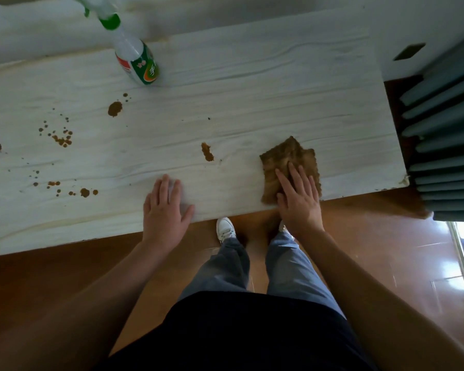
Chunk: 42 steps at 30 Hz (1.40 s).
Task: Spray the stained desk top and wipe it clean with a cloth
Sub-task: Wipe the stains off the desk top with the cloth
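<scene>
You pressed your flat right hand (299, 199) on the cloth (287, 162), mid-wipe; next, push it toward the brown spot (207, 152) beside it.

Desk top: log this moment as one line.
right hand flat on cloth | left hand flat on desk top | stains remain
</scene>
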### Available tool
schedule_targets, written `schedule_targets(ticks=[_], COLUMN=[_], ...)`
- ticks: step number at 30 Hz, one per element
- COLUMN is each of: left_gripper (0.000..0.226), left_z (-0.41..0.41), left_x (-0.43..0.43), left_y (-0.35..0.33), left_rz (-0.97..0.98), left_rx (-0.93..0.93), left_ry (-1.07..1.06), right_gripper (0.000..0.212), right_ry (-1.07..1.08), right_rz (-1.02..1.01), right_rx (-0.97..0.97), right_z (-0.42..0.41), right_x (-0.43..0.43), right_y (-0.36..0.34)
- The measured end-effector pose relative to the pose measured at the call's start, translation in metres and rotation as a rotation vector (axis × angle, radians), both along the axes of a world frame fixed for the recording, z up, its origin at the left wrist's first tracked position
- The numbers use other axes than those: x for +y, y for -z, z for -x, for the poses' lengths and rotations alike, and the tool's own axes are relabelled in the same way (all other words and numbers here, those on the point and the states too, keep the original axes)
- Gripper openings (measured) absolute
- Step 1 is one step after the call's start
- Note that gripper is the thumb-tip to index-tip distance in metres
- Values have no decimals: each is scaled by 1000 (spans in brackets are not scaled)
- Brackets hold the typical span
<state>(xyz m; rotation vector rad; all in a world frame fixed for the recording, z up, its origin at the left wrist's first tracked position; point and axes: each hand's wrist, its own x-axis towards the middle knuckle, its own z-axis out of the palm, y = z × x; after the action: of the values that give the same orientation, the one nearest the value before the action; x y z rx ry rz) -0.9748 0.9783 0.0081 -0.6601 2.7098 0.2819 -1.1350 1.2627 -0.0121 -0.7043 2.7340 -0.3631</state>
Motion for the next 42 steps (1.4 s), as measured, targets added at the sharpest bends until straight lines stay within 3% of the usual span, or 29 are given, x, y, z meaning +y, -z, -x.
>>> schedule_targets(ticks=[6, 10, 17, 20, 27, 31, 35, 42], left_gripper=[75, 75, 75, 71, 63, 67, 68, 67], left_z=[11, 14, 21, 35, 93, 127, 143, 140], left_x=[16, 24, 42, 61, 144, 186, 211, 211], left_y=[-4, -7, -12, -18, -20, -9, 3, 9], left_rz=[8, 14, 16, 45, 23, -23, -20, -20], left_rx=[-5, -10, -51, -31, 77, 59, 35, 45], left_ry=[-78, -123, -172, -156, 118, 197, 151, 131], right_gripper=[59, 57, 70, 59, 57, 56, 62, 59], right_ry=[210, 219, -136, -206, 9, -5, -98, -60], right_rz=[-18, 22, -13, -7, -14, -44, -51, -25], right_rx=[6, 30, -57, -41, -5, 24, 20, 9], right_z=[43, 40, -17, -8, 63, 103, 119, 116], right_x=[95, 86, 25, 35, 132, 193, 212, 200], right_y=[-1, 0, -5, -7, -3, -6, -5, 2])
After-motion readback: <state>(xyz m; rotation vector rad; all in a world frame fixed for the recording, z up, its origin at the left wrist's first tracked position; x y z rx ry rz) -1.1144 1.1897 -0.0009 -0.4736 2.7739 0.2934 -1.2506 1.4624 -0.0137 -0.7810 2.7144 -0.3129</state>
